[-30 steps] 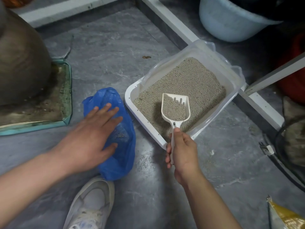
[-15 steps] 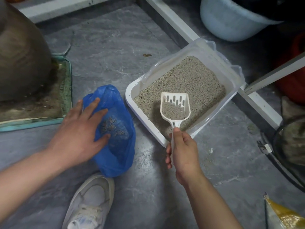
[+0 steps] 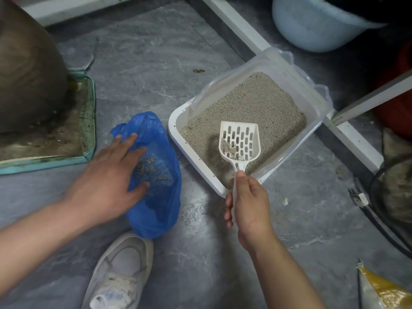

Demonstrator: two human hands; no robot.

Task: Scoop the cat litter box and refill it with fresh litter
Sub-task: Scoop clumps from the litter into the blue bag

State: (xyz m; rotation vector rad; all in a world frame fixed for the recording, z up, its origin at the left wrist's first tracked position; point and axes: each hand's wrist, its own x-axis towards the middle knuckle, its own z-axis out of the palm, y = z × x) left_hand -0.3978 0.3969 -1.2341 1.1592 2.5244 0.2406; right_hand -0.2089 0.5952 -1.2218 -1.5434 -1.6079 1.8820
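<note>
**Scoop lifted over the litter box**

The right hand grips the handle of the white slotted scoop, held above the grey litter in the litter box with a small clump inside. The left hand, fingers spread wide, rests on the blue bag just left of the box on the floor.

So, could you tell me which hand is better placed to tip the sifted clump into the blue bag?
The right hand: it grips the scoop holding the clump. The left hand rests on the blue bag.
</note>
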